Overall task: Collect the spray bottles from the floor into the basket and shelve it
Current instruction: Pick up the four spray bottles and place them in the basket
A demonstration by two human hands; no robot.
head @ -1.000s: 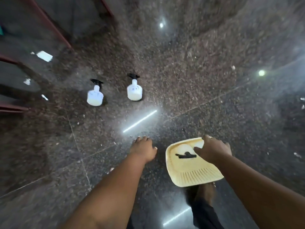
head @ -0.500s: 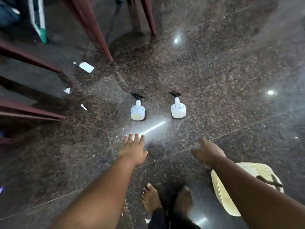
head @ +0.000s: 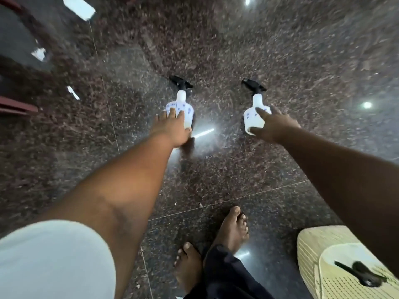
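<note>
Two white spray bottles with black trigger heads stand on the dark speckled floor. My left hand (head: 172,129) lies over the lower body of the left spray bottle (head: 182,104), fingers against it. Around the right spray bottle (head: 255,117) my right hand (head: 275,126) closes, index finger above and thumb below. Both bottles still touch the floor. The cream slotted basket (head: 308,244) sits at the bottom right under my right forearm, with a third spray bottle (head: 362,275) lying inside it.
Dark red furniture legs (head: 19,106) stand at the left edge. White paper scraps (head: 78,7) lie on the floor at upper left. My bare feet (head: 233,229) are planted just left of the basket. Bright light reflections glare on the polished floor.
Both hands have reached forward from open air onto the two bottles. The view has moved closer and lower, and the basket now rests on the floor at bottom right, free of my right hand.
</note>
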